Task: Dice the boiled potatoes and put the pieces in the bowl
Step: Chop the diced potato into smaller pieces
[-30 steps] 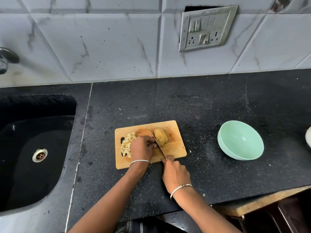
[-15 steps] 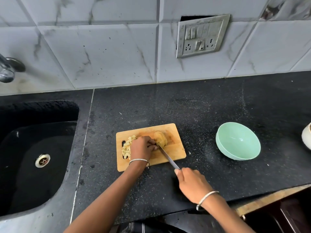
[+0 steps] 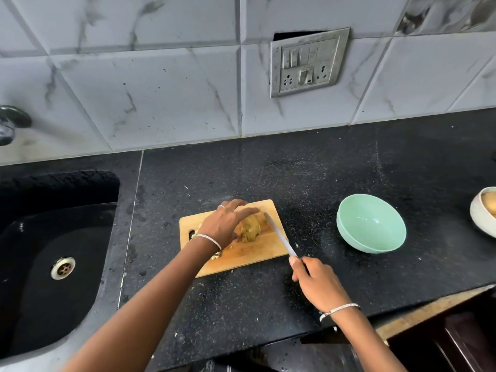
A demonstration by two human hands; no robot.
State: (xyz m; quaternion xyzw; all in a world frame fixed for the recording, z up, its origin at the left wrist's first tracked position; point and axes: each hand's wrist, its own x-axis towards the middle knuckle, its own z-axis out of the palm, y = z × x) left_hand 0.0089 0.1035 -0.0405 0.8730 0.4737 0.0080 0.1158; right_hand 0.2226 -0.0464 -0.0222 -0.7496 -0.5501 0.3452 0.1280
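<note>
- Spreading across the shot, the black bench (image 3: 349, 162) carries everything, with the sink (image 3: 53, 264) sunk into its left end.
- The wooden board (image 3: 257, 253) sits mid-bench, and the action is all here.
- The green bowl (image 3: 370, 224) waits well to the right of the board, and it's bare inside: no pieces delivered yet.
- A white bowl (image 3: 480, 216) peeks in at the right edge with another potato inside, so there's more to cut.
- Here's the change: the left grip (image 3: 228, 224) has let go of its curled hold. Its fingers are now stretched flat and apart over the potato, touching it rather than clamping.
- The right grip (image 3: 314, 280) is clamped round the knife handle and has swung out to the right.
- The knife (image 3: 280, 234) has come out of the cut; its blade now lies just beside the potato, over the board's right edge.
- The half-cut potato (image 3: 251, 228) rests on the board's far half. It looks like a reset, turning it for the next slices.
- The diced pieces (image 3: 216, 255) are mostly hidden under the left wrist, at the board's left.
</note>
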